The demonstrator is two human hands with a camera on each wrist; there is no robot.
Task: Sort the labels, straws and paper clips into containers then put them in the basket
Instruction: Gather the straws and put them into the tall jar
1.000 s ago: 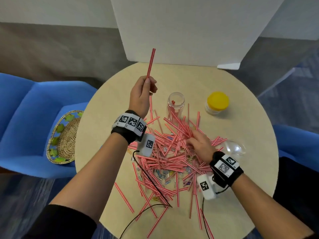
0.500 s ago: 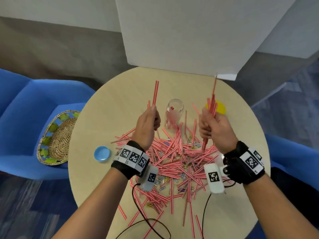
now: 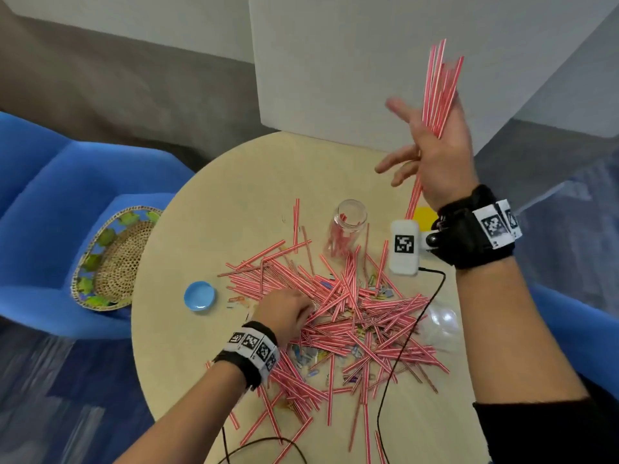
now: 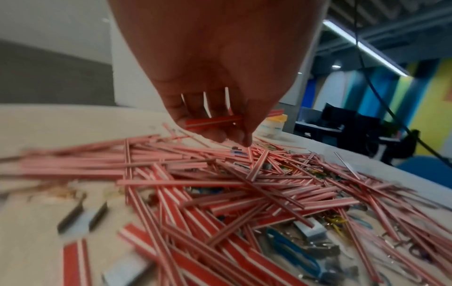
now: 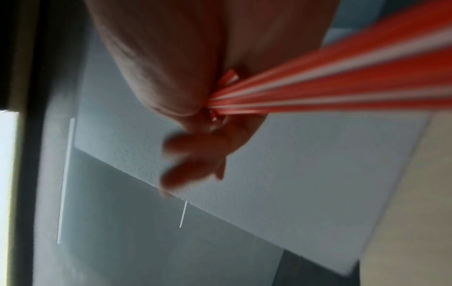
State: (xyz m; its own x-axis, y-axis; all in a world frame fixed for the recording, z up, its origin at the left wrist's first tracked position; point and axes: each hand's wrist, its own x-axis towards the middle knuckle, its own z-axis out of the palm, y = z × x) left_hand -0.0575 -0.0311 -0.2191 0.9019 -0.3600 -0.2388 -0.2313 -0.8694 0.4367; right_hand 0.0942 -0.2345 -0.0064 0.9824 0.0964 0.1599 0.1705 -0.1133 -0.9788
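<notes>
A heap of red-and-white striped straws (image 3: 348,316) covers the middle of the round table (image 3: 214,202), with coloured paper clips (image 3: 310,356) and small labels (image 3: 385,293) mixed in underneath. My left hand (image 3: 288,313) is down at the heap's left edge; in the left wrist view its fingertips (image 4: 244,135) curl round one straw (image 4: 212,122). My right hand (image 3: 432,152) is raised high above the table's far right and clamps a bundle of straws (image 3: 438,92) with the thumb, the other fingers spread. A clear glass jar (image 3: 348,229) behind the heap holds a few straws.
A yellow-lidded jar (image 3: 423,216) is mostly hidden behind my right wrist. A blue lid (image 3: 199,296) lies left of the heap and a clear plastic piece (image 3: 442,323) lies to its right. The woven basket (image 3: 114,259) sits on a blue chair (image 3: 40,212) to the left. A white board (image 3: 368,61) stands behind the table.
My left hand dropped from holding a straw upright down to the heap. My right hand rose higher and to the right with its bundle, and its fingers spread.
</notes>
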